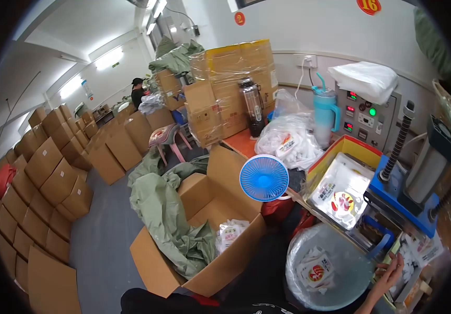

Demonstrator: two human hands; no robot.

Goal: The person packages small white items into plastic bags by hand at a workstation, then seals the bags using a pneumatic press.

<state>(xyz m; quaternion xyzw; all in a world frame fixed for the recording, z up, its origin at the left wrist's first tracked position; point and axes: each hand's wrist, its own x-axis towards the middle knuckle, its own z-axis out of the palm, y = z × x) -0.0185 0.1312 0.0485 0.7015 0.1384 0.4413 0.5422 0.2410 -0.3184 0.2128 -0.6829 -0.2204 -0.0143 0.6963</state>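
Note:
My right hand (386, 275) reaches in at the lower right, its fingers stretched out and nothing visible in them. It is beside an open box of small white pieces (408, 264) and just right of a round bin (358, 272) lined with clear plastic. Printed white packets (316, 269) lie inside the bin. Above the hand stands a blue press machine (401, 201) with a threaded post. A yellow-and-red box (317, 170) beside the machine holds flat printed plastic bags (343, 191). My left hand is out of view.
An open carton (246, 238) with green cloth (157, 204) and packets stands left of the bin. A blue fan (263, 178), a turquoise tumbler (324, 115) and a dark flask (251, 107) are nearby. Stacked cartons (45, 162) line the left; a person (137, 94) is far back.

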